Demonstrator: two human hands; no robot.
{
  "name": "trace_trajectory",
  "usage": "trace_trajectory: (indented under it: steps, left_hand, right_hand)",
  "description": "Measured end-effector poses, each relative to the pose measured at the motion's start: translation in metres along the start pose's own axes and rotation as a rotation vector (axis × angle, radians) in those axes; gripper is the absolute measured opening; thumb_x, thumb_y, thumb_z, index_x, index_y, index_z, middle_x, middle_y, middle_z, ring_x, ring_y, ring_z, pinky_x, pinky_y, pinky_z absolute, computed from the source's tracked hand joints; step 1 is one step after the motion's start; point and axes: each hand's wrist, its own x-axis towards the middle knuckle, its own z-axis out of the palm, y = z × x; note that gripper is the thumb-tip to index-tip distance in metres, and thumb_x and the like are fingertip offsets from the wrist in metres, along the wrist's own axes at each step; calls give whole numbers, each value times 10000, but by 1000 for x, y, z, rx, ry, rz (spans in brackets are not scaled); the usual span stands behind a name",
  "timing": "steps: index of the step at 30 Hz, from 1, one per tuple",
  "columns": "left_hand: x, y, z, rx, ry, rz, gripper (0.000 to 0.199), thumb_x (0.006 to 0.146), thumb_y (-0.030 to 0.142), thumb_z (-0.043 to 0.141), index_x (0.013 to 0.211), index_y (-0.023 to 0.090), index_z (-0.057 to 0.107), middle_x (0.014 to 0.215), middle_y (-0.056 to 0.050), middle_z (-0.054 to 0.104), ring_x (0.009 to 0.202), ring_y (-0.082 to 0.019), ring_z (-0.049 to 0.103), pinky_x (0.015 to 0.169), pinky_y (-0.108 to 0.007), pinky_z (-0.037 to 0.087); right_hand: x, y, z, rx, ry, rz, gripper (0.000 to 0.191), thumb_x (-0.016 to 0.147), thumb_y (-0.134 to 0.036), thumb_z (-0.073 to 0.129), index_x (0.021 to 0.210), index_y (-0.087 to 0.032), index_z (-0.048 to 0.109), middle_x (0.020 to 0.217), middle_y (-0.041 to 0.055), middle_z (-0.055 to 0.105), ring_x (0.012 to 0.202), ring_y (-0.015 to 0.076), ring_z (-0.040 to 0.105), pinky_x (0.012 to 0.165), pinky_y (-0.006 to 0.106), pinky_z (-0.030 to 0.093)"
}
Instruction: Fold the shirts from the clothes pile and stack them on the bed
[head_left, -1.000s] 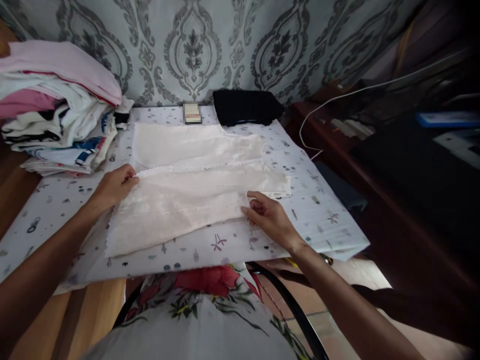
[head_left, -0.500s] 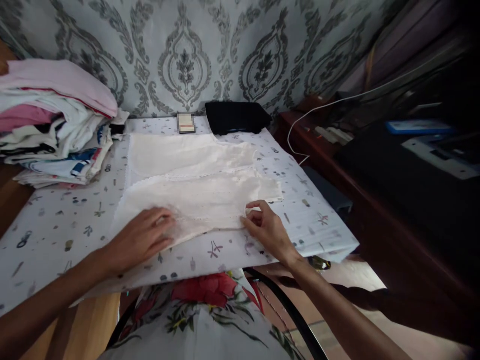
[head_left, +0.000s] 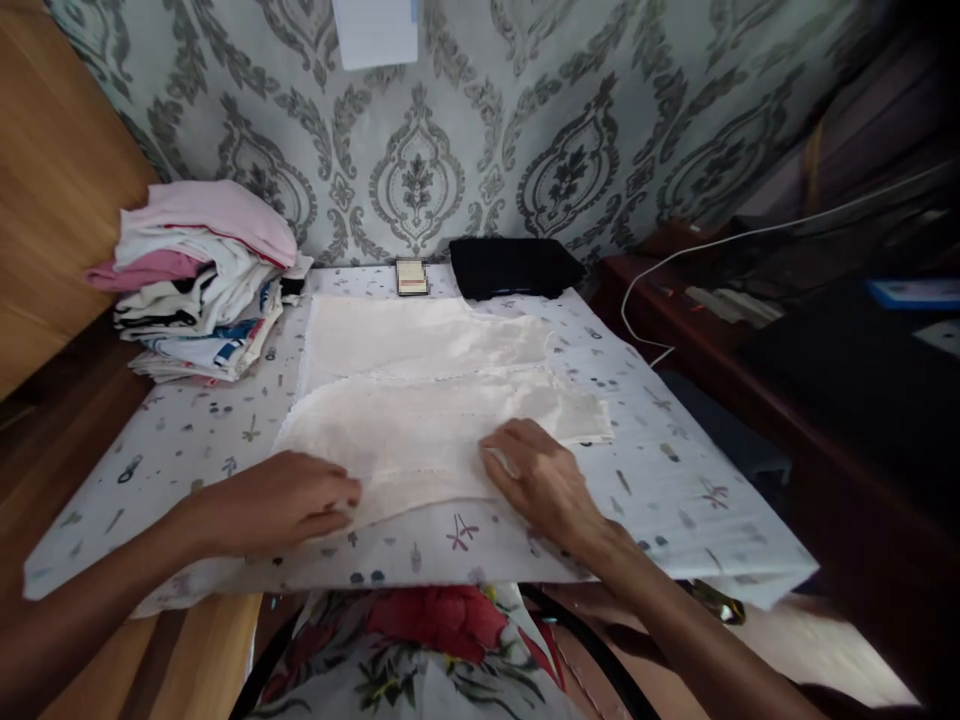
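A cream cloth garment (head_left: 420, 420) with thin, lace-like edging lies spread flat across the table, a long seam or edge running along its middle. At its near left edge my left hand (head_left: 292, 502) rests with bent fingers closed at the cloth; part of the grip is blurred. My right hand (head_left: 541, 485) lies over the near right part of the garment, thumb and fingers pinched on the fabric. The cloth under both palms is hidden.
A stack of folded clothes (head_left: 210, 290) stands at the back left. Near the wall are a small framed card (head_left: 412, 278) and a black folded item (head_left: 517, 267). To the right, a white cable (head_left: 720, 240) crosses a dark red wooden surface (head_left: 675, 315). The table (head_left: 660, 520) has a printed cover.
The view has shifted up and left, so things sit lower and further right. My right hand has moved inward over the garment from its near edge; my left fingers have curled more.
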Motion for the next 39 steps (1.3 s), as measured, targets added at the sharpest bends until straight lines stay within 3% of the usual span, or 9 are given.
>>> trace_trajectory:
  steps: [3, 6, 14, 18, 23, 27, 31, 34, 39]
  left_hand:
    - [46, -5, 4, 38, 140, 20, 372, 1034, 393, 345, 1159, 234, 657, 1102, -76, 692, 1026, -217, 635, 890, -347, 483]
    - [76, -29, 24, 187, 300, -23, 483, 1019, 473, 384, 1405, 215, 516, 1478, -140, 511, 1381, -289, 435, 1149, -506, 311]
    - [39, -95, 60, 348, 295, -146, 594, 1003, 568, 368, 1553, 352, 309, 1645, -64, 268, 1527, -299, 194, 1205, -580, 183]
    - [45, -68, 65, 370, 352, -47, 653, 980, 563, 443, 1568, 339, 269, 1645, -76, 246, 1519, -307, 220, 1216, -603, 159]
    - [44, -12, 58, 164, 61, 290, 768, 919, 598, 530, 1572, 437, 160, 1629, 24, 213, 1497, -230, 280, 1270, -443, 194]
    - [41, -10, 42, -13, -10, 331, 734, 956, 473, 538, 1552, 508, 112, 1621, 102, 231, 1481, -181, 320, 1282, -371, 150]
    - [83, -44, 23, -81, 229, 122, 483, 1029, 416, 356, 1508, 374, 397, 1558, 25, 444, 1447, -182, 396, 1260, -382, 246]
    - [137, -84, 11, -40, 368, -74, 540, 1025, 477, 321, 1467, 196, 456, 1579, -104, 407, 1457, -220, 376, 1218, -410, 308]
    - [187, -166, -5, 147, 312, -306, 587, 1015, 505, 300, 1511, 203, 379, 1628, -119, 300, 1517, -250, 242, 1218, -507, 214]
  right_hand:
    - [30, -12, 16, -12, -76, -168, 308, 953, -331, 523, 1187, -215, 686, 1353, 143, 614, 1268, 310, 540, 1046, 513, 448]
    - [45, -13, 38, -88, -117, -207, 511, 944, -441, 565, 1398, -207, 557, 1544, 172, 431, 1442, 361, 351, 1145, 620, 289]
    - [14, 9, 49, -106, -178, -274, 621, 969, -559, 485, 1513, -267, 422, 1607, 141, 336, 1499, 354, 243, 1167, 641, 236]
    - [15, 8, 42, -110, -207, -271, 582, 974, -529, 492, 1494, -271, 451, 1589, 142, 370, 1488, 357, 274, 1151, 645, 267]
    - [25, 9, 33, -91, -191, -249, 405, 996, -282, 458, 1381, -224, 570, 1497, 128, 508, 1420, 317, 406, 1125, 582, 344]
    - [48, 14, 23, 14, -150, -265, 264, 980, -230, 468, 1098, -198, 702, 1202, 116, 704, 1152, 264, 622, 1002, 451, 464]
    - [109, 24, 27, 54, -78, -160, 310, 1002, -212, 396, 942, -175, 699, 984, 103, 730, 950, 226, 662, 893, 371, 502]
    - [167, 39, 46, -20, -64, -85, 323, 979, -188, 420, 1172, -130, 672, 1275, 152, 663, 1225, 242, 582, 1040, 369, 443]
    - [228, 83, 79, -121, -180, -58, 472, 1004, -334, 432, 1412, -117, 531, 1512, 154, 488, 1431, 247, 406, 1164, 382, 334]
